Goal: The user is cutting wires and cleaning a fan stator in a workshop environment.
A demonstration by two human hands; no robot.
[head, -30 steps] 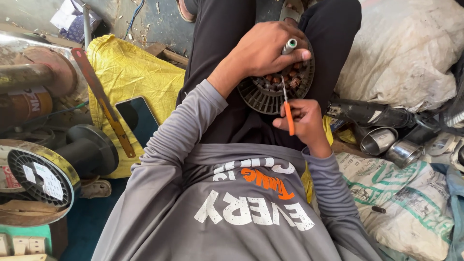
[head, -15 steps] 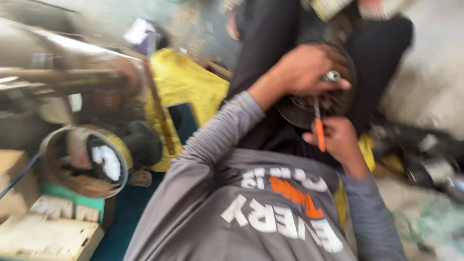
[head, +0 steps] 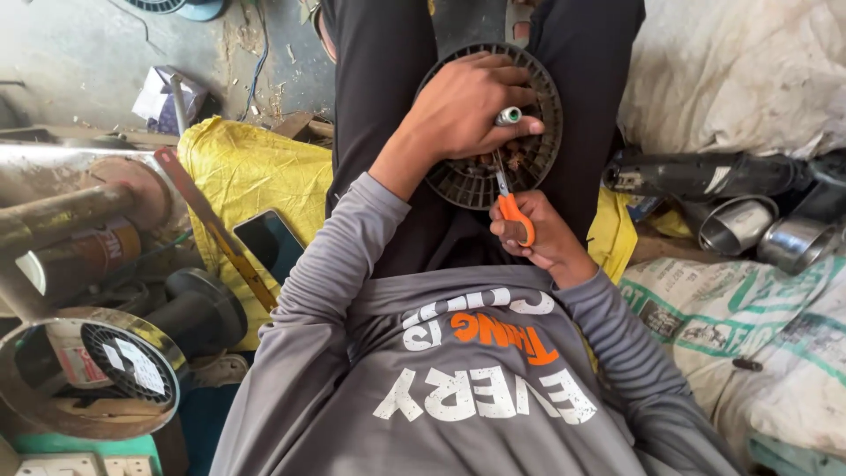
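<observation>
Left hand (head: 471,110) grip pinching ribbed black disc (head: 538,154), right hand (head: 542,234) grip around orange-handled scissors (head: 509,204).

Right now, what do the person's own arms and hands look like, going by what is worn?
Both arms wear long grey sleeves, ribbed and bunched toward the wrists, part of a grey top with white and orange lettering. The left hand and right hand are bare: no gloves, and no rings or watch visible.

A grey long-sleeved shirt (head: 458,388) with white and orange lettering across the chest; black trousers (head: 379,106), seemingly plain; both hands, left (head: 467,110) and right (head: 542,238), bare of gloves.
</observation>
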